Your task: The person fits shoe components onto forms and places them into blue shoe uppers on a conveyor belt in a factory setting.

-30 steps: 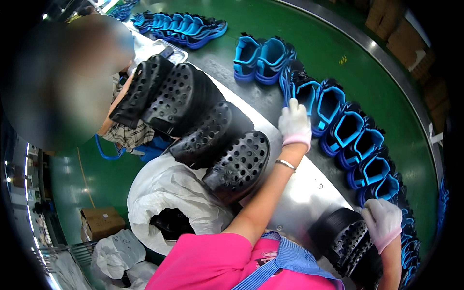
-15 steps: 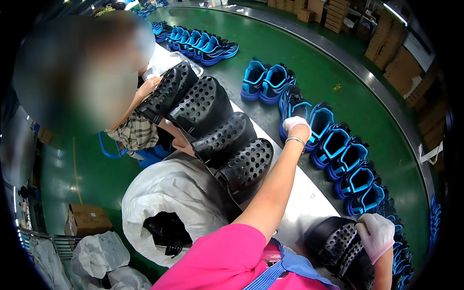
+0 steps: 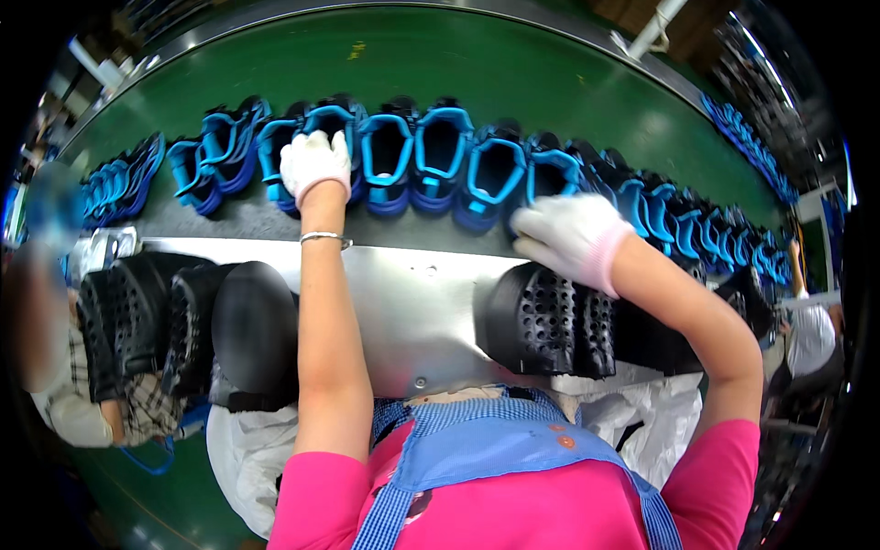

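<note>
Black-and-blue sneakers stand in a long row on the green conveyor belt's near edge. My left hand, in a white glove with pink cuff, is closed at the heel collar of a sneaker left of centre. Another sneaker sits against that hand's left side; my fingers partly hide both. My right hand, also gloved and smeared by motion, is in front of a sneaker right of centre. Its fingers point left, just above black perforated rounded pieces; whether it touches anything I cannot tell.
A metal ledge runs between me and the green belt. More black perforated pieces stand at its left. White bags hang below the ledge. A person in a plaid garment is at far left, another person at far right.
The view has swung to the right and now faces the belt squarely. My right hand has moved from the black perforated pieces toward the sneakers. My left hand remains at the sneaker row.
</note>
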The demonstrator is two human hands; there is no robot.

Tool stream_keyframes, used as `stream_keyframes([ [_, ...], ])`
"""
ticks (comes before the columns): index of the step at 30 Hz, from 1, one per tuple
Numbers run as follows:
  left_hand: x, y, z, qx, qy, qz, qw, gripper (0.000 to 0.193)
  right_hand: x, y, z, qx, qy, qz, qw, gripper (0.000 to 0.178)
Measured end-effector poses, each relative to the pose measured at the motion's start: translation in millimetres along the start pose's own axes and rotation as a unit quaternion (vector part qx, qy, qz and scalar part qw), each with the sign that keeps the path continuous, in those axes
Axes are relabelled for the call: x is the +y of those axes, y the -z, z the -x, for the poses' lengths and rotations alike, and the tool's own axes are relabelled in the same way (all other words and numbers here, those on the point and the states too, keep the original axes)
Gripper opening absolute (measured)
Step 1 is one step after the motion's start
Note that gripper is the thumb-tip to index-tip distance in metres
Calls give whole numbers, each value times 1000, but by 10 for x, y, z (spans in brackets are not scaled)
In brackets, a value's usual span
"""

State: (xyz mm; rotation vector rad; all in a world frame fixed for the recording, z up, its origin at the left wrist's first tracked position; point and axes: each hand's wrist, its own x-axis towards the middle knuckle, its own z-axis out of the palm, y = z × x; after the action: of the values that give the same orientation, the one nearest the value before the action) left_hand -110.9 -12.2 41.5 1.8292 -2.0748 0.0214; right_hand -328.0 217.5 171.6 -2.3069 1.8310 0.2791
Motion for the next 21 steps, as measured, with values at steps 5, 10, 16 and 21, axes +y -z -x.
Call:
stream_keyframes([
  [5,356,78,43,-213,-71,-81,971,62,163,-429,-765,64,-24,-53,996,44],
  [10,444,-59,-125,-261,-110,-137,949,45,145,-728,-1512,-29,-58,-63,996,37],
  [16,532,-199,183,-252,-84,-68,962,39,491,-799,-1383,-148,-38,-2,988,31],
  [21,1131,-134,577,-295,-73,-11,953,45,906,-884,-926,-127,-86,69,986,25],
])
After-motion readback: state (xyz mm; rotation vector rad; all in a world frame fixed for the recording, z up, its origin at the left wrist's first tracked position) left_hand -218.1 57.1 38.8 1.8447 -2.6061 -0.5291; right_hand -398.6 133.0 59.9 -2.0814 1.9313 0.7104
